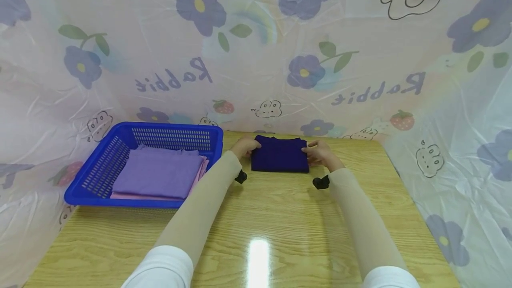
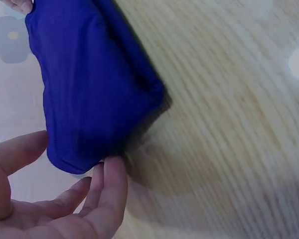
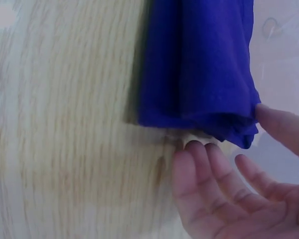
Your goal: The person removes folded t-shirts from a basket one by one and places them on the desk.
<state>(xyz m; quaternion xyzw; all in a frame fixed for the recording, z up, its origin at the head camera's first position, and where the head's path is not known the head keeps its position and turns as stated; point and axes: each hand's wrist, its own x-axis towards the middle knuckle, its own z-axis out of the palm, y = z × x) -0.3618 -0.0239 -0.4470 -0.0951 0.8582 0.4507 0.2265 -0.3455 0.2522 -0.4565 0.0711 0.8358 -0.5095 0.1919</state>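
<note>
Both ends of folded blue cloth (image 1: pixel 280 157), at three o'clock from basket (image 1: pixel 100 202), pinched: left hand (image 1: pixel 244 147) nine o'clock, right hand (image 1: pixel 323 155) three. Underside grip unclear. Step presumably squaring edges; next calls for level hold.

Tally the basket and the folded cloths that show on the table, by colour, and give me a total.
Dark blue folded cloth: 1
Light purple folded cloth: 1
Pink folded cloth beneath the purple: 1 showing, any more would be hidden
Blue perforated plastic basket: 1
Total: 4 visible
</note>
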